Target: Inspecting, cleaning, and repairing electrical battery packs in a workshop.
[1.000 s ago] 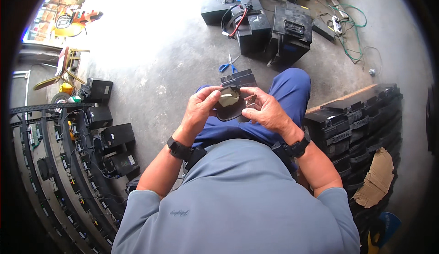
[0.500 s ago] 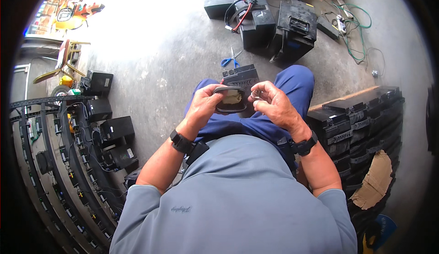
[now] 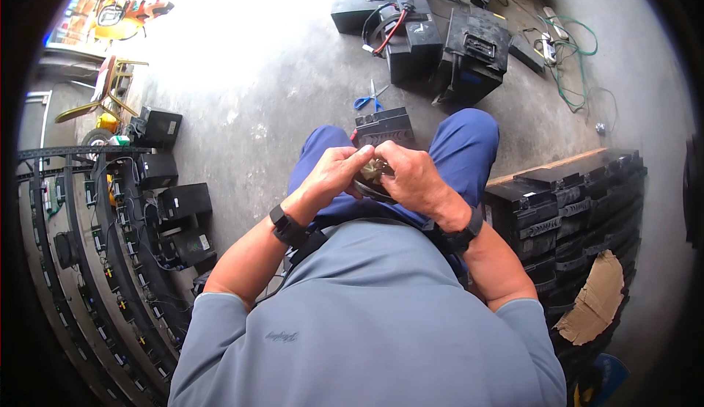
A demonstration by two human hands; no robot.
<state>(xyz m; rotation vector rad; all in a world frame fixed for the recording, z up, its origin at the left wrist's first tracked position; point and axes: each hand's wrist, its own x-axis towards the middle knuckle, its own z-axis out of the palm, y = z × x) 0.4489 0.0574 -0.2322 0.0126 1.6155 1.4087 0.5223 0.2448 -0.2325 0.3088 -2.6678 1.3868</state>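
Between my knees my left hand [image 3: 331,172] grips a small dark rounded case [image 3: 375,191], its thumb over the near rim. Crumpled pale yellowish stuff [image 3: 372,169] shows at its opening; its kind cannot be made out. My right hand [image 3: 415,176] is brought against the left, fingers bent down and pinched at the yellowish stuff. Whatever lies between those fingertips is hidden. Just beyond both hands a black box-shaped battery [image 3: 385,125] stands on the floor. Blue-handled scissors [image 3: 370,99] lie open past it.
Large black battery boxes [image 3: 477,55] with cables stand ahead on the concrete floor. A green cord [image 3: 583,77] and a power strip [image 3: 548,48] lie near the right wall. Stacked black units [image 3: 565,209] with torn cardboard [image 3: 592,297] line my right; racks [image 3: 95,260] fill my left.
My right hand has moved left and onto the case, its fingers now at the yellowish stuff. The case has tilted and is more covered by both hands.
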